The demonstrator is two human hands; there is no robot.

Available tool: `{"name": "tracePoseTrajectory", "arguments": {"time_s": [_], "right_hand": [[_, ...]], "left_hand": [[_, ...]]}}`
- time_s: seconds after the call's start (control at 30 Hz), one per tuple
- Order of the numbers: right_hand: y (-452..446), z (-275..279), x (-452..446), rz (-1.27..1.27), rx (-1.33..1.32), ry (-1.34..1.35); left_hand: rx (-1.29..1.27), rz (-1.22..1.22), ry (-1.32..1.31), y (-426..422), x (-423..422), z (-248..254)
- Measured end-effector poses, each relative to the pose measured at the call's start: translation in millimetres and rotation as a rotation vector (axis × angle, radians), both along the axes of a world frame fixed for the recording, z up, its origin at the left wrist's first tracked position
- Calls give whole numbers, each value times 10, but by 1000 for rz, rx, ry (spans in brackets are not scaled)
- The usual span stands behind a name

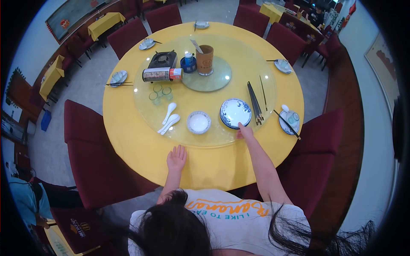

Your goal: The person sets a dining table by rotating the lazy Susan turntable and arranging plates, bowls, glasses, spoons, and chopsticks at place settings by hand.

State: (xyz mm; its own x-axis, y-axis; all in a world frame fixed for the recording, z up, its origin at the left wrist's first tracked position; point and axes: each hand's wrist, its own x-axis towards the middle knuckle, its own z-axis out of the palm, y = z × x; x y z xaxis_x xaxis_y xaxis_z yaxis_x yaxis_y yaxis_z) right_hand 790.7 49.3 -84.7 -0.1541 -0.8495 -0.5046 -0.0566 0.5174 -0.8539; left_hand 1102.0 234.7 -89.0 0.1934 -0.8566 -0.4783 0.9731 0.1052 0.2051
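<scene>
1. Left hand (176,159): fingers extended and open, at the near side of the bench (209,170).
2. Right hand (244,132): fingers at the near rim of the stacked plates (235,112); cannot tell whether gripping.
3. Stacked plates: on the glass turntable (183,100), between bowl (199,123) and chopsticks (255,103).

Across the person's white shirt (247,232) runs teal lettering that reads "I LIKE TO EA", its end covered by hair (177,230), with "Bananas" in larger orange script beside it. The gas canister (156,75) at the front of the stove (163,59) bears a printed label with a red end, its small lines too fine to read. Dark characters mark the brown cup (205,59), seemingly Chinese, though the blur leaves them uncertain. A maroon chair back (81,243) carries a pale emblem and lettering, illegible at this angle.
</scene>
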Motion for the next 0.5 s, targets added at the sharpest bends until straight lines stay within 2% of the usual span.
{"name": "tracePoseTrajectory", "arguments": {"time_s": [0.2,0.33,0.5], "right_hand": [[-23,-34,-71,82,-8,-23],[126,193,-59,112,72,-30],[170,268,-66,96,28,-132]], "left_hand": [[-9,-29,-15,22,-37,-9],[-5,-31,-10,9,-24,5],[-4,-33,-12,30,7,14]]}}
